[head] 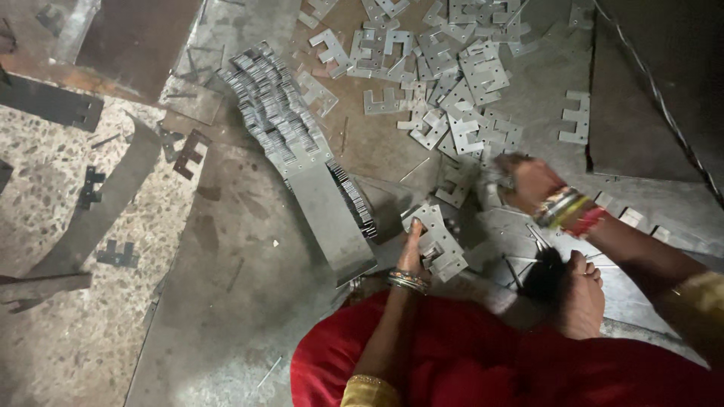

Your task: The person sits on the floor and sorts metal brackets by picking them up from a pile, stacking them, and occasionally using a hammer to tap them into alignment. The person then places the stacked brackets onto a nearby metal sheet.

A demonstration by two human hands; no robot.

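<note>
On the metal floor sheet (249, 301), just in front of the person's red lap, the left hand (413, 245) grips a small stack of E-shaped plates (437, 243), fingers closed around its near edge. To the right, the right hand (528, 185), bangles at the wrist, reaches into the edge of the loose plate pile (445, 75); it is blurred, so I cannot tell whether it has hold of anything. Left of the hands, a long row of stacked plates (283, 113) runs diagonally, ending at a flat grey slab (332, 218). A bare foot (581, 298) rests below the right wrist. Dark offcuts (117, 255) lie on the speckled floor, far left.
</note>
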